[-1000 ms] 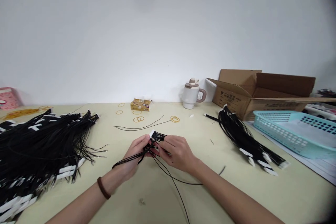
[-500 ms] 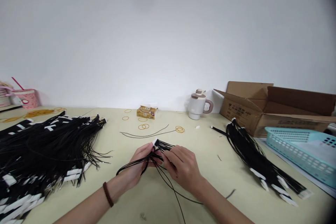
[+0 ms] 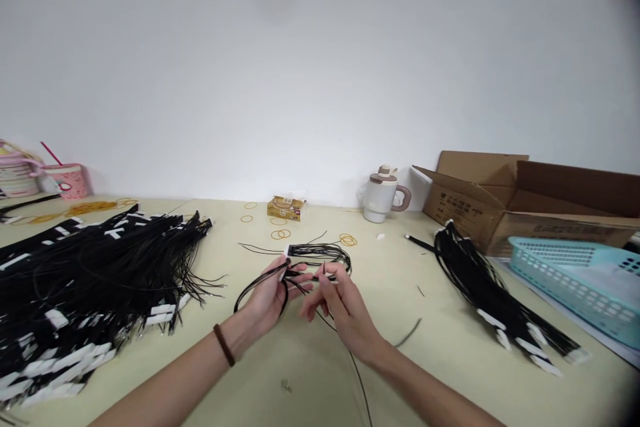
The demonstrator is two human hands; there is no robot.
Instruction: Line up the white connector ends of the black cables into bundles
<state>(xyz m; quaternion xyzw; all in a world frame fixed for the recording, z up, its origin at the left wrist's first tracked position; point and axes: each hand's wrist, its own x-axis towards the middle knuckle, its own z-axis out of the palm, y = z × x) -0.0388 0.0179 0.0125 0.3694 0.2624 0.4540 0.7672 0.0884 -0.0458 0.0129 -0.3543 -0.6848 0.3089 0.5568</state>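
Note:
My left hand point(image 3: 270, 293) grips a bundle of thin black wires point(image 3: 320, 253) near its white connector end, with the thumb over it and the other fingers partly extended. Some wires loop back over that wrist, while others arc to the right. To the right of it, my right hand point(image 3: 345, 303) pinches the end of a single black wire between thumb and forefinger. A long loose wire point(image 3: 359, 380) trails down from between the hands toward the front edge of the view.
Piled wire bundles point(image 3: 115, 267) with white connectors cover the left side. A finished-looking wire bundle point(image 3: 480, 287), an open cardboard box point(image 3: 465, 217) and a turquoise basket point(image 3: 560, 287) stand right. Rubber bands point(image 3: 281, 234), a small yellow box point(image 3: 286, 207) and a mug point(image 3: 381, 197) lie behind.
My right hand has drawn back from the bundle and now pinches one wire end. My left fingers have opened out somewhat, and the wires bow out in a loop to the right.

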